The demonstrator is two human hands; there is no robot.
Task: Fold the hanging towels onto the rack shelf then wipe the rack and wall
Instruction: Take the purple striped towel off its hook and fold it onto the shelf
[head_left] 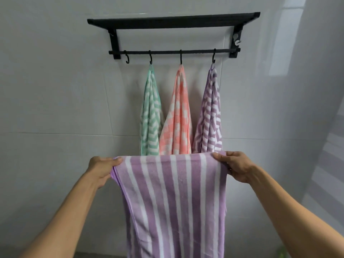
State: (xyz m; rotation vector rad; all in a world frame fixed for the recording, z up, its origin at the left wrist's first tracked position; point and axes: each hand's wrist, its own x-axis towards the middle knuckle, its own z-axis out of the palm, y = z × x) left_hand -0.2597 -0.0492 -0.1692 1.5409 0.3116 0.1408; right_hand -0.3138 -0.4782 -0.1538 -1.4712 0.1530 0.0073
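Note:
A purple-and-white striped towel point(173, 202) hangs stretched between my hands in front of me. My left hand point(101, 169) pinches its upper left corner and my right hand point(233, 167) pinches its upper right corner. Above, a black wall rack point(173, 20) has a top shelf and a lower bar with hooks. Three towels hang from hooks: a green-and-white one point(150, 116), a coral-and-white one point(177, 118), and a purple-and-white one point(211, 114). The leftmost hook point(127, 57) carries nothing. The held towel hides the lower ends of the hanging ones.
Pale grey tiled wall point(55, 90) surrounds the rack. A glossy panel or glass surface point(320, 90) stands at the right. A small silver fitting point(236, 40) sits on the rack's right bracket. A green object point(282, 253) shows at the bottom right edge.

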